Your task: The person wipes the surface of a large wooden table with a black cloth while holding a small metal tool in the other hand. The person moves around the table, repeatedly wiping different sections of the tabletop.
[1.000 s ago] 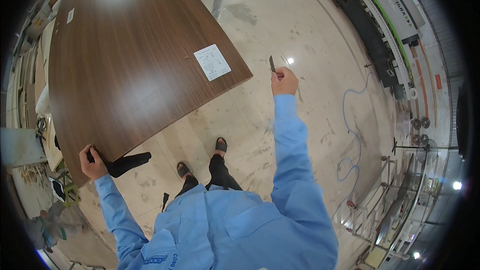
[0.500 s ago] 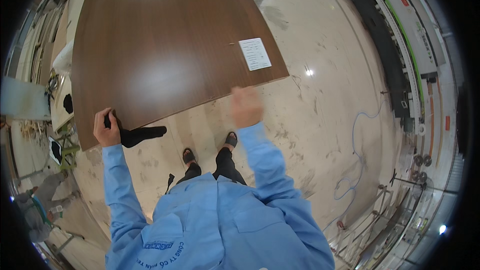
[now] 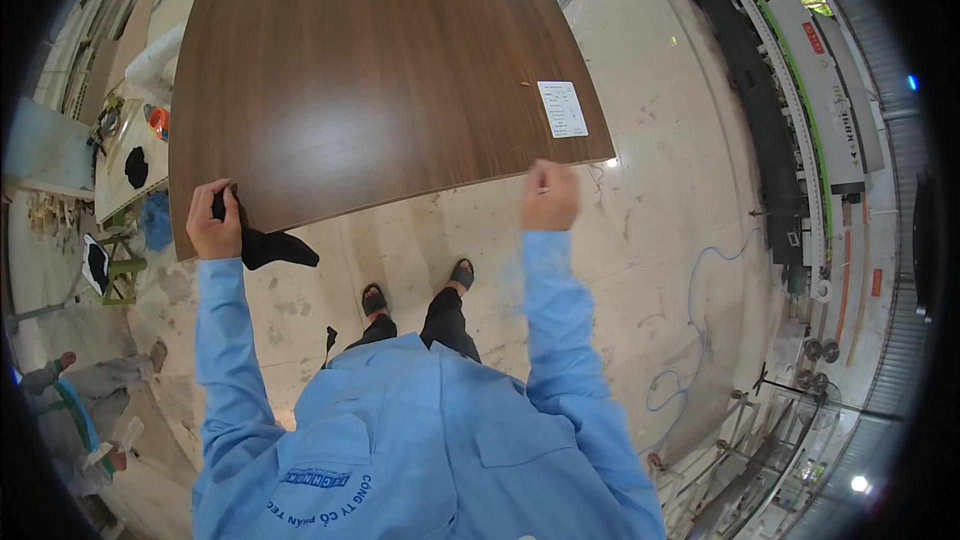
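A large brown wood-grain panel [image 3: 390, 70] fills the upper middle, with a white paper label [image 3: 562, 109] near its right corner. My left hand [image 3: 214, 225] is closed around a black cloth [image 3: 278, 248], sock-like in shape, at the panel's near left corner. The cloth's loose end hangs out to the right, just off the panel's near edge. Close to that edge, below the label, my right hand [image 3: 549, 198] makes a fist. Whatever it may hold is hidden inside the curled fingers. A small light-coloured scrap [image 3: 525, 84] lies on the panel left of the label.
Left of the panel, a pale bench [image 3: 120, 155] bears another black cloth piece [image 3: 136, 168] and an orange roll [image 3: 158, 122]. Another person [image 3: 85, 410] is at the lower left. A long machine [image 3: 815, 90] runs along the right; a blue hose [image 3: 692, 310] lies on the floor.
The view has shifted, so the panel appears further right. My right hand has moved right along the near edge, still closed. My left hand keeps the black cloth at the left corner.
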Demonstrator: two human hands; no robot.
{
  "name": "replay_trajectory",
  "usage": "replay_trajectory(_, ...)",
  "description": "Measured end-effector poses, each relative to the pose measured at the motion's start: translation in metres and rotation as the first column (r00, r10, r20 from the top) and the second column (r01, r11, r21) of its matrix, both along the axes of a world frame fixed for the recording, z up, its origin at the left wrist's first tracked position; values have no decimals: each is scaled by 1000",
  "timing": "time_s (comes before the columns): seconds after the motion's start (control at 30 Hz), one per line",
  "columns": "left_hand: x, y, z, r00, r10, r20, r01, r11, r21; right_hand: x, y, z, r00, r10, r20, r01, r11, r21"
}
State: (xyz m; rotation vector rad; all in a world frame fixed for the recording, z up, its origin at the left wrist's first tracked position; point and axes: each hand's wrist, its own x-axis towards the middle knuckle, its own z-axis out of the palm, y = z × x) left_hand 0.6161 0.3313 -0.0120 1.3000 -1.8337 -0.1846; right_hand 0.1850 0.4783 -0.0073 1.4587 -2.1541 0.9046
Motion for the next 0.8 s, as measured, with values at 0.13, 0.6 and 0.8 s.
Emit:
replay_trajectory(0.13,-3,0,-1,998,26,-55,-26,1000,2,7,-1,-22,999,32,-44,-30,999,27)
replay_trajectory(0.6,-4,-2,-7,995,21,-98,-23,1000,-16,17,-7,-21,986,-163,-22,163,987,-13)
replay_trajectory(0.8,-3,-4,-8,995,11,-97,-15,999,-41,187,-20,-57,941,319,116,-320,947,-12)
